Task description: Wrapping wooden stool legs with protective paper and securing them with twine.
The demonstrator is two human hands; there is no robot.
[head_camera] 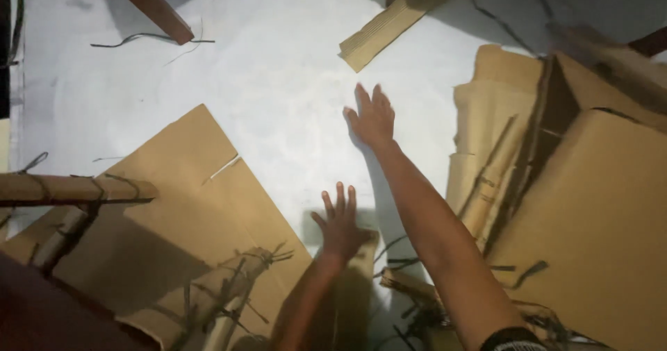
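**Both hands spread flat, nothing held**

Your right hand (pixel 372 118) is stretched far out, fingers straight and together, palm down over the bare pale floor (pixel 264 94). It grasps nothing. The nearest thing to it is a narrow corrugated cardboard strip (pixel 389 28) lying just beyond the fingertips, toward the far edge of the floor; hand and strip are apart.

Your left hand (pixel 340 226) is nearer to you, fingers splayed and released, palm down over a small cardboard piece (pixel 365 254); whether it presses on the piece or hovers just above, you cannot tell from this view.

To the left lies a large flat cardboard sheet (pixel 201 205), with rolled cardboard bundles (pixel 69 188) tied with dark strapping resting across its near and left parts. Along the right edge a stack of folded cardboard boxes (pixel 590 205) stands piled, well apart from both hands. A dark wooden leg (pixel 149 4) slants in at the far left corner.
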